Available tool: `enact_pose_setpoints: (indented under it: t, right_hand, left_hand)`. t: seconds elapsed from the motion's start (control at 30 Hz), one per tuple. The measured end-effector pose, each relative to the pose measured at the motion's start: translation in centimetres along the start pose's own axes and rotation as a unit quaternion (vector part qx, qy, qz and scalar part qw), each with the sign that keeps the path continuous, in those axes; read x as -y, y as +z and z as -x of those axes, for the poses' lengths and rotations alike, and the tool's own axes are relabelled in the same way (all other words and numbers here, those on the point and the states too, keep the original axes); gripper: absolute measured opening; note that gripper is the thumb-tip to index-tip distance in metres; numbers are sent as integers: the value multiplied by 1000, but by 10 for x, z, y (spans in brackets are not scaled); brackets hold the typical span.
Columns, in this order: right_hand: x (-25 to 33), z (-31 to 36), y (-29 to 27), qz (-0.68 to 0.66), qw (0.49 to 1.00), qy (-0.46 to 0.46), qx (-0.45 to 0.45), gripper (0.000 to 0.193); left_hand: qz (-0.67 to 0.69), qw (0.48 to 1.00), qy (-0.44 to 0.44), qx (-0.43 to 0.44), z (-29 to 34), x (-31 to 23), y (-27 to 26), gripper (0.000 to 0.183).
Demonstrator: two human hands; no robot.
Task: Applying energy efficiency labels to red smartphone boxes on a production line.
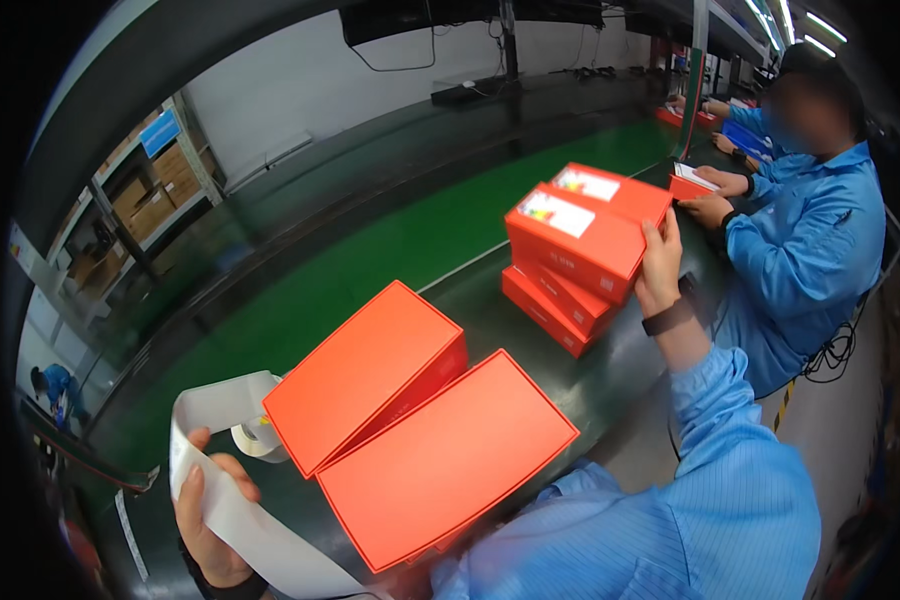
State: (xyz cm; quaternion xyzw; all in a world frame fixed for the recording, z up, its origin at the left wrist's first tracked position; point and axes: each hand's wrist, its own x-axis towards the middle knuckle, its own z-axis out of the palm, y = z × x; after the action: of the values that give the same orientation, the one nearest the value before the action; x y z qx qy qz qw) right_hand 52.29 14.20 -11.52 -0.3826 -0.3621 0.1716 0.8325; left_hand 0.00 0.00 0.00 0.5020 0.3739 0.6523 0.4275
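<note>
We've got our L hand point(200, 530) pinching a white strip point(235, 515) betw. thumb and fingers; the strip loops up and looks tied to the label roll point(258, 438) just beside the plain red boxes. Our R hand point(658, 270) is bent round the R end of the upper boxes in the red stack point(582, 238), thumb on the near side; the far fingers are partly hidden, so we can't tell if it's gripping or only steadying. Two upper boxes there lie side by side w/ white, colour-printed labels on top, others under them, set askew. Nearer us, the farther plain box point(370, 370) leans against or overlaps the nearer plain box point(450, 460), can't tell which; no label shows on either top. Our read: step in hand is labelling + stacking, w/ labelled ones at the stack and at least two to go. Next move prob. calls for letting the stack sit square, then freeing the R hand to peel a label while the L keeps the strip taut. Surface: dark, smooth worktop point(480, 300) alongside a bright green belt point(370, 245). Room: shelf w/ cartons point(155, 195) far L, pale wall point(280, 100) behind, ceiling lights point(788, 20) top R, and a blue-jacketed co-worker point(815, 240) at R holding a small red box point(688, 185).
</note>
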Motion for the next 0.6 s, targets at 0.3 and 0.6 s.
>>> enact_pose_setpoints:
  t: [0.3, 0.6]
  right_hand:
    - [45, 14, 0, 405, 901, -145, -56, 53]
    - [187, 101, 217, 80, 793, -257, 547, 23]
  left_hand:
    - [33, 987, -145, -53, 32, -17, -2, 56]
    - [50, 995, -55, 72, 40, -15, 14, 40]
